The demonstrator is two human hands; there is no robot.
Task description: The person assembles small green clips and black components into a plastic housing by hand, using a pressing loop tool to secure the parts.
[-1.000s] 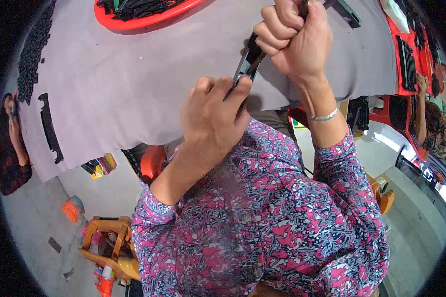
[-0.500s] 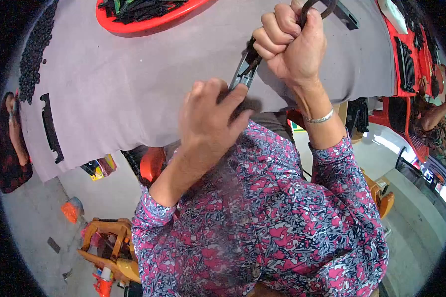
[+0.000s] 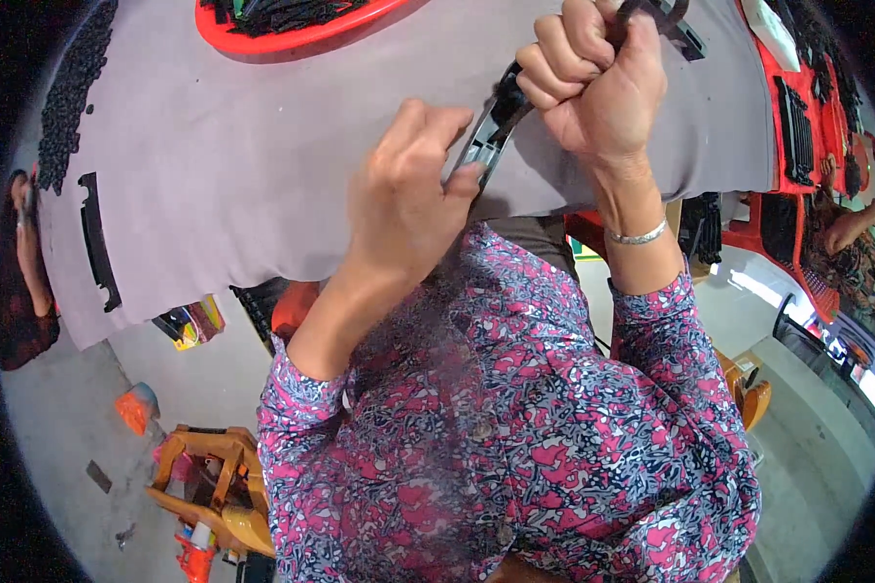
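Observation:
Above the near part of the grey cloth, my right hand (image 3: 603, 83) is closed in a fist round a dark tool with a looped handle (image 3: 673, 14). The tool's other end is largely hidden by my fingers. Slanting down from that fist is a narrow black strip (image 3: 493, 126) with a shiny grey face. At its lower end my left hand (image 3: 408, 185) is closed, thumb and bent forefinger against the strip. The left hand is slightly blurred. Whether the tool touches the strip cannot be made out.
The grey cloth (image 3: 262, 165) covers the table. On it lie a red tray (image 3: 297, 44) of black pieces, a heap of small black parts (image 3: 68, 107), a notched black strip (image 3: 97, 243) and a dark bar (image 3: 688, 41). Other people sit at both sides.
My right hand has shifted slightly right. My left hand has risen a little and its forefinger is lifted more, while the strip stays between my hands. The view has shifted slightly.

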